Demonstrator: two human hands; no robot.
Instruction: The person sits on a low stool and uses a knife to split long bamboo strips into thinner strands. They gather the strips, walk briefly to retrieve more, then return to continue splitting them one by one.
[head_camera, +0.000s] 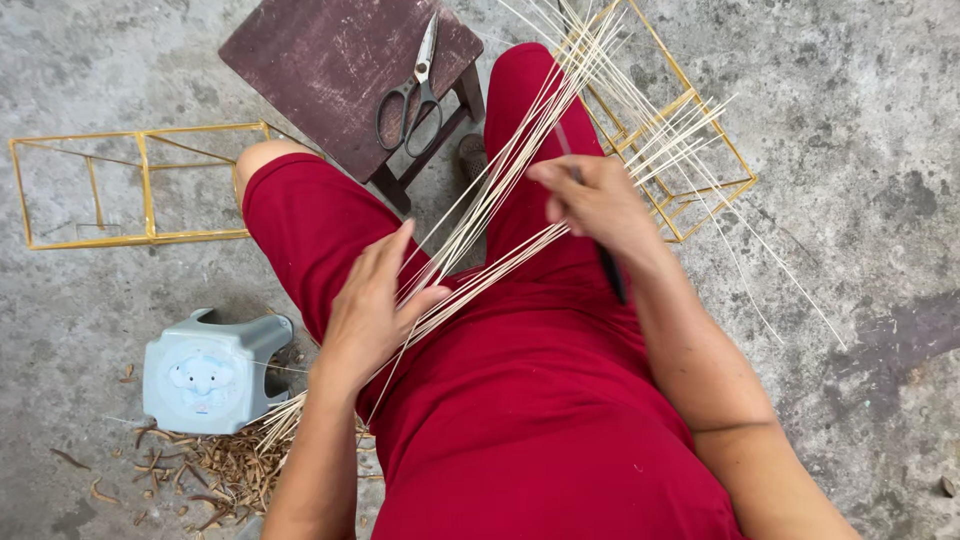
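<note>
A long bundle of thin pale bamboo strips (520, 160) lies slanted across my lap, over red shorts. My left hand (372, 300) presses on the bundle's lower part near my left thigh, fingers curled around the strips. My right hand (595, 200) sits higher on the bundle, fingers closed on some strips and on a dark slim tool (612, 272) whose end sticks out under the wrist. The strips fan out past my right hand toward the top right.
A dark wooden stool (330, 60) with scissors (412, 95) on it stands ahead. Yellow stick frames lie at left (140, 185) and right (690, 150). A small grey plastic stool (210, 375) and brown shavings (215, 470) are at the lower left on the concrete floor.
</note>
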